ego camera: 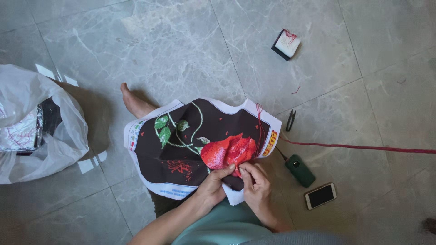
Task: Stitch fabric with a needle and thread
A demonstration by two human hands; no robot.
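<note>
Grey marble floor (181,50) seen from above, with dark cloth (190,145) spread over a lap, stitched with a red flower (227,152) and green leaves. Left hand (211,186) pinching the cloth's near edge below the flower, fingers closed on fabric. Right hand (256,183) just beside it, fingertips pinched at the flower; needle too small to tell. Right of cloth: snips (290,120), green case (299,170), phone (320,196), red thread (363,147). Far left of cloth: white bag (41,127).
</note>
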